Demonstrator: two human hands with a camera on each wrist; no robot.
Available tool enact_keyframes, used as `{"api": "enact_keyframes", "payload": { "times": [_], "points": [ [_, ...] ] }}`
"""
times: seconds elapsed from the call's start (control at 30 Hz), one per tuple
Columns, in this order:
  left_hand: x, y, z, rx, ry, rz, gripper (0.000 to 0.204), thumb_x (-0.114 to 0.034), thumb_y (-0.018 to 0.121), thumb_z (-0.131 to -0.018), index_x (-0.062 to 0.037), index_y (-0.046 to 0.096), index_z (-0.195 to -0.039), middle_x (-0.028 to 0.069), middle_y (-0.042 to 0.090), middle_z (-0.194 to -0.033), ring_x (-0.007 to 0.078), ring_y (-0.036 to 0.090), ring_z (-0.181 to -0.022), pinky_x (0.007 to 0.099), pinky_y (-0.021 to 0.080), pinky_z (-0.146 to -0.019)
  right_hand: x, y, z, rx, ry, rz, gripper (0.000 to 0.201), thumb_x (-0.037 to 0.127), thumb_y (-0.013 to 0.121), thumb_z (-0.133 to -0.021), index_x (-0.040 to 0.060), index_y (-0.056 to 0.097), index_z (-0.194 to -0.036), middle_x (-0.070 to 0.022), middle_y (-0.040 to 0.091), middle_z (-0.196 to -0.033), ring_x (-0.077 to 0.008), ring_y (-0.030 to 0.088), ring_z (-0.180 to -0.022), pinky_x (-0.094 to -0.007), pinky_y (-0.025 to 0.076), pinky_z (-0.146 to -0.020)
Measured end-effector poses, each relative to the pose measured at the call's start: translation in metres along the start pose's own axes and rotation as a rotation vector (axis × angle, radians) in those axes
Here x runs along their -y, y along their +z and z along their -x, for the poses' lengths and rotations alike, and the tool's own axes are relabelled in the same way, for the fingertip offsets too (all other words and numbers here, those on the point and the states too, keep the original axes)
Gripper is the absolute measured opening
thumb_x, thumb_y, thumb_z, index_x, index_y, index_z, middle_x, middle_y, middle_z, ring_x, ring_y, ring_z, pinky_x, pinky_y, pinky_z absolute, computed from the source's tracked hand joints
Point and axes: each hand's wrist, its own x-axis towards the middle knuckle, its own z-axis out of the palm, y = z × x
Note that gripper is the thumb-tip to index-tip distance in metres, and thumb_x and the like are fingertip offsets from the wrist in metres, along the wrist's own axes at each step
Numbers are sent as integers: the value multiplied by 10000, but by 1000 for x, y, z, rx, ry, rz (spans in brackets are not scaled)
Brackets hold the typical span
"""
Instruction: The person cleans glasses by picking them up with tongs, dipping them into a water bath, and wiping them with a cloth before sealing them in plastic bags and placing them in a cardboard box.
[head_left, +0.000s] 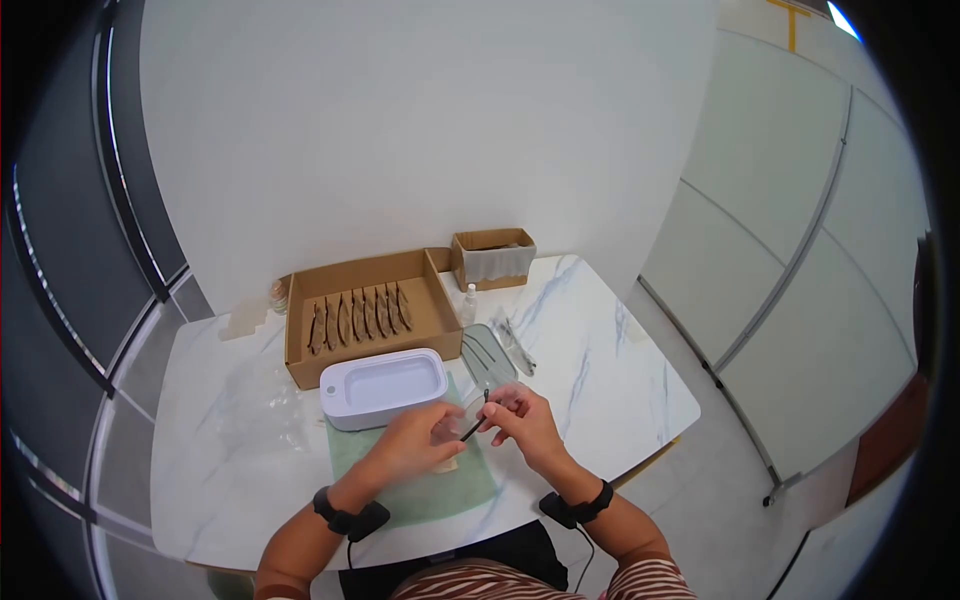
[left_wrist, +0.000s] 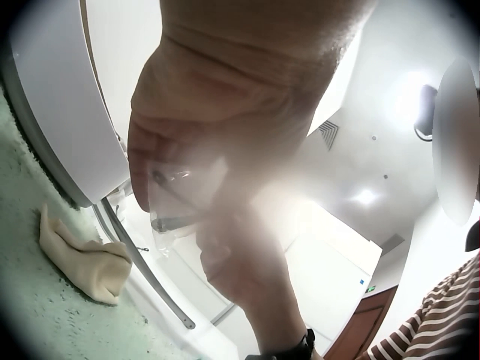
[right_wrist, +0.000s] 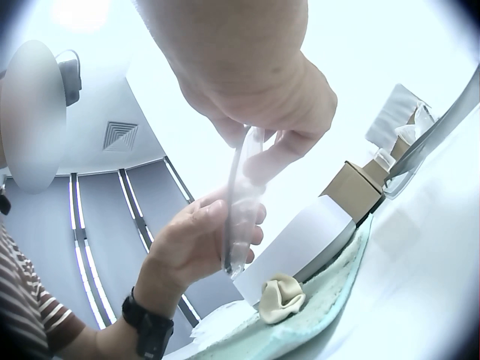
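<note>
Between my two hands is a clear plastic sleeve (right_wrist: 244, 206) with a slim dark strip (head_left: 474, 428) along it. My right hand (head_left: 522, 425) pinches the upper end between thumb and fingers. Lower down, my left hand (head_left: 410, 445) holds the sleeve, its fingers behind the plastic and its thumb on the near side, as the right wrist view shows. In the left wrist view the hand is partly blurred. Below the hands, a crumpled beige cloth (left_wrist: 88, 262) lies on a green towel (head_left: 430, 500).
A pale lavender tub-like device (head_left: 350, 415) stands beyond my left hand. Behind it, a cardboard box (head_left: 435, 315) holds several slim brown items in a row. A grey tray (head_left: 485, 350) bears thin dark rods, near a small spray bottle (head_left: 469, 305) and a smaller box (head_left: 490, 265).
</note>
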Motion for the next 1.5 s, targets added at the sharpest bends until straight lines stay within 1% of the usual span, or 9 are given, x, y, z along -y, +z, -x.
{"api": "enact_keyframes", "payload": {
  "times": [0.27, 0.33, 0.4, 0.47, 0.77, 0.97, 1.2, 1.43, 1.5],
  "points": [
    [-3, 16, -5, -13, -169, 156, 432, -162, 793, -849, 2, 644, -1220, 64, 680, -970, 157, 632, -892, 308, 528, -810, -7, 0, 8, -80, 62, -97, 607, 186, 725, -951, -44, 426, -1425, -92, 665, -1006, -162, 713, -855, -254, 564, -599],
    [1, 21, -9, -48, -200, 191, 416, -163, 792, -850, 1, 646, -1204, 57, 674, -958, 154, 630, -891, 310, 529, -807, -12, 0, 13, -106, 129, -64, 621, 200, 726, -952, -44, 400, -1421, -106, 660, -1050, -166, 710, -865, -263, 571, -609],
    [3, 29, -14, -207, -59, 44, 398, -155, 795, -833, -2, 643, -1168, 69, 671, -947, 157, 629, -867, 308, 528, -799, -11, -1, 16, -80, 156, -58, 577, 202, 724, -953, -42, 425, -1383, -104, 665, -1033, -162, 708, -863, -260, 571, -611],
    [-5, 36, -19, -246, -52, 0, 400, -152, 801, -821, -4, 637, -1155, 82, 668, -943, 168, 631, -852, 312, 528, -789, -11, -2, 18, -53, 184, -52, 535, 203, 723, -955, -40, 450, -1345, -102, 671, -1017, -159, 707, -861, -257, 571, -613],
    [-26, 77, -45, -385, 189, -210, 421, -156, 826, -800, -23, 622, -1143, 108, 632, -951, 249, 651, -848, 363, 540, -729, 1, -26, 7, -189, 43, -76, 257, 153, 709, -955, -14, 600, -1115, -43, 689, -823, -103, 669, -681, -232, 533, -525],
    [-42, 81, -49, -367, 213, -68, 437, -130, 795, -828, -26, 612, -1210, 121, 626, -1071, 245, 666, -926, 339, 570, -738, 32, -83, -25, -313, -20, 188, 228, 158, 704, -944, -13, 685, -1093, -44, 717, -795, -94, 672, -624, -226, 496, -505],
    [-22, 74, -45, -309, 124, 24, 351, -101, 742, -864, -20, 635, -1188, 115, 627, -1112, 232, 669, -965, 325, 574, -754, 33, -177, -126, -116, 227, 540, 146, 159, 716, -919, 36, 738, -993, -26, 722, -780, -89, 665, -626, -243, 502, -540],
    [-15, 67, -42, -267, 139, 36, 291, -95, 730, -872, -42, 657, -1148, 106, 618, -1132, 228, 665, -964, 331, 572, -761, -23, -183, -185, 44, 331, 637, 171, 133, 749, -867, 22, 746, -997, -33, 716, -749, -134, 669, -602, -270, 533, -562],
    [-14, 64, -42, -264, 159, 42, 276, -91, 725, -876, -53, 661, -1142, 99, 615, -1142, 225, 663, -967, 331, 571, -769, -27, -176, -186, 6, 238, 989, 202, 117, 747, -843, 25, 743, -1023, -45, 710, -707, -139, 672, -586, -287, 535, -562]
  ]
}}
